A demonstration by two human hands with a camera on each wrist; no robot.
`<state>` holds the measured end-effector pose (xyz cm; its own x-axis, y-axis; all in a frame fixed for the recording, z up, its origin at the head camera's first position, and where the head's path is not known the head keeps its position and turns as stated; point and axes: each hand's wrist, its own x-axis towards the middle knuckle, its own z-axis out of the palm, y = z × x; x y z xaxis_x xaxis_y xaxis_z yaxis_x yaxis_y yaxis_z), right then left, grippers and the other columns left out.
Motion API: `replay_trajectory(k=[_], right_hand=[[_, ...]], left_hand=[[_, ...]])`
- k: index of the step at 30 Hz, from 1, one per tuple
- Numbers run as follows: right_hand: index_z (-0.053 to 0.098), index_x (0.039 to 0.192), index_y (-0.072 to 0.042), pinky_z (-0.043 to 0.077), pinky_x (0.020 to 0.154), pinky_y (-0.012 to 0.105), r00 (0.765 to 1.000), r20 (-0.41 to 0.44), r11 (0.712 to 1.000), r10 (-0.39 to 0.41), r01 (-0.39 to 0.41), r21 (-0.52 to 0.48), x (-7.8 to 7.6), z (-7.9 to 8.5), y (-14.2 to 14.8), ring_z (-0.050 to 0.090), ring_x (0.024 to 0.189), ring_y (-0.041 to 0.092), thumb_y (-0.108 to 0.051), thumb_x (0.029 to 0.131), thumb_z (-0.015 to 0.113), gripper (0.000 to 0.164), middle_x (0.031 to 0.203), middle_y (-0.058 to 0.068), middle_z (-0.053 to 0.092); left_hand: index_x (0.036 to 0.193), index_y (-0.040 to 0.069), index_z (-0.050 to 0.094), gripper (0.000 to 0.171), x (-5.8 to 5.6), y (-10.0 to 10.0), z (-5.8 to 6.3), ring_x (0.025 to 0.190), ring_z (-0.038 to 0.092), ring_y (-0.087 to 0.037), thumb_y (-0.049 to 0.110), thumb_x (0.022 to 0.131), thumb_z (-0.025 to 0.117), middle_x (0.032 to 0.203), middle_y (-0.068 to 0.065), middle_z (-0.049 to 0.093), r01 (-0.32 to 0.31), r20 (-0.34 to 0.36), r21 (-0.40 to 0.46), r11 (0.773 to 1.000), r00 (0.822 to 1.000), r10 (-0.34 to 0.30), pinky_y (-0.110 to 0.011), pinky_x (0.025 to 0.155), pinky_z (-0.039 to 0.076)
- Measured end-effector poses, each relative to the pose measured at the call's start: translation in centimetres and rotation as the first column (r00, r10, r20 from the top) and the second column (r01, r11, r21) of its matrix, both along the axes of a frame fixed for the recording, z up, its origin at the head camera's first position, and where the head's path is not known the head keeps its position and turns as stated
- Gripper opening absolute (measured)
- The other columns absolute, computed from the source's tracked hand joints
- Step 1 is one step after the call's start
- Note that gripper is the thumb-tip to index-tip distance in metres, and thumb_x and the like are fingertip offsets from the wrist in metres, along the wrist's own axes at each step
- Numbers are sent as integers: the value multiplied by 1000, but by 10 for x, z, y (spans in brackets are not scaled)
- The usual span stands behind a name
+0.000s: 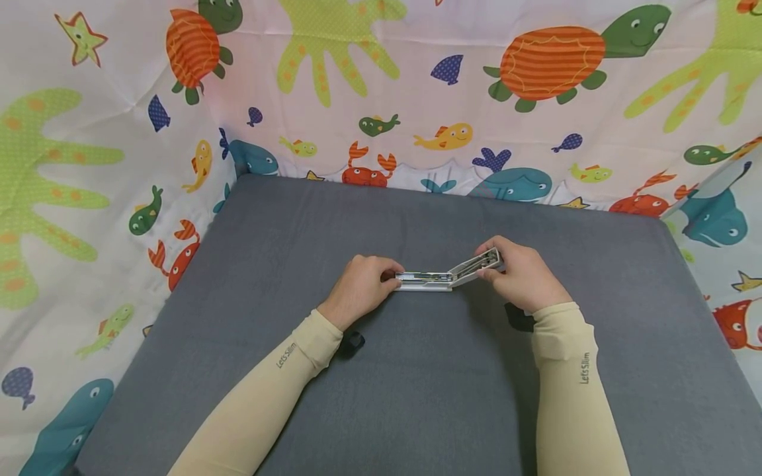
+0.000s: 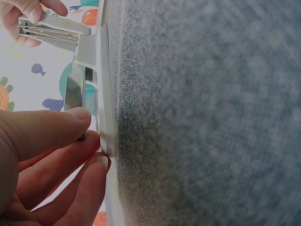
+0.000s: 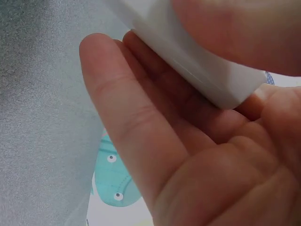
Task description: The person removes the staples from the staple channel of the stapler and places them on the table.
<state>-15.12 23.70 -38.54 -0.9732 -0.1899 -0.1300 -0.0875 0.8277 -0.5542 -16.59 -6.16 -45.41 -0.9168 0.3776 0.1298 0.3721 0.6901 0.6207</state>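
Note:
A white stapler (image 1: 424, 286) lies opened out on the grey surface, its upper arm swung back to the right and tilted up. At its left end my left hand (image 1: 364, 285) pinches the metal staple tray (image 2: 75, 89) between thumb and index finger, and the other fingers are by the base (image 2: 107, 94). The right hand (image 1: 524, 272) grips the raised upper arm (image 2: 59, 24) between thumb and fingers. Metal parts show inside that arm. In the right wrist view the arm's smooth white shell (image 3: 197, 66) lies against the fingers. My left fingertips partly hide the tray's end.
A grey cloth-covered table (image 1: 417, 396) spreads around the hands. Behind it and at both sides hangs a white curtain (image 1: 333, 119) printed with sea animals. Dark wrist-camera pieces (image 1: 352, 345) sit under both wrists, close to the cloth.

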Motion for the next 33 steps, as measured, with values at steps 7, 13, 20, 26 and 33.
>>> replay_trajectory(k=[7, 13, 20, 26, 33], right_hand=[[66, 130, -9, 47, 68, 36, 1000, 15, 1000, -6, 5, 11, -2, -1, 1, 61, 86, 27, -17, 102, 71, 29, 103, 12, 75], [67, 128, -7, 48, 68, 35, 999, 43, 1000, -15, 14, 24, -1, -4, 6, 61, 85, 26, -15, 101, 72, 28, 104, 13, 74], [68, 127, -6, 46, 70, 36, 998, 61, 998, -25, 22, 55, -2, -9, 8, 60, 93, 30, -12, 100, 71, 27, 108, 14, 72], [68, 124, -5, 48, 76, 39, 997, 66, 995, -31, 25, 94, -4, -13, 9, 61, 97, 32, -11, 98, 72, 27, 111, 15, 73], [67, 125, -4, 49, 77, 41, 996, 76, 992, -37, 28, 120, -6, -14, 9, 61, 97, 32, -11, 98, 70, 27, 112, 16, 72]], left_hand=[[114, 15, 85, 17, 1, -2, 0, 78, 69, -5, 15, 97, 83, 99, 1, 83, -6, 15, 10, 1000, 1000, 6, -26, 72, 58], [115, 15, 85, 18, 3, -2, 1, 78, 69, -6, 15, 97, 83, 100, 1, 83, -9, 37, 5, 1000, 999, 8, -25, 72, 58], [116, 13, 84, 18, 3, -2, 1, 77, 69, -6, 15, 97, 83, 99, 0, 83, -6, 38, 15, 1000, 999, 6, -25, 71, 58], [116, 14, 85, 19, 3, -2, 0, 77, 68, -6, 15, 97, 83, 99, 0, 83, -7, 33, 13, 1000, 999, 7, -24, 70, 57], [116, 14, 85, 19, 0, -2, 1, 80, 70, -6, 16, 97, 83, 100, 0, 83, 3, 13, 3, 1000, 1000, -3, -25, 73, 59]])
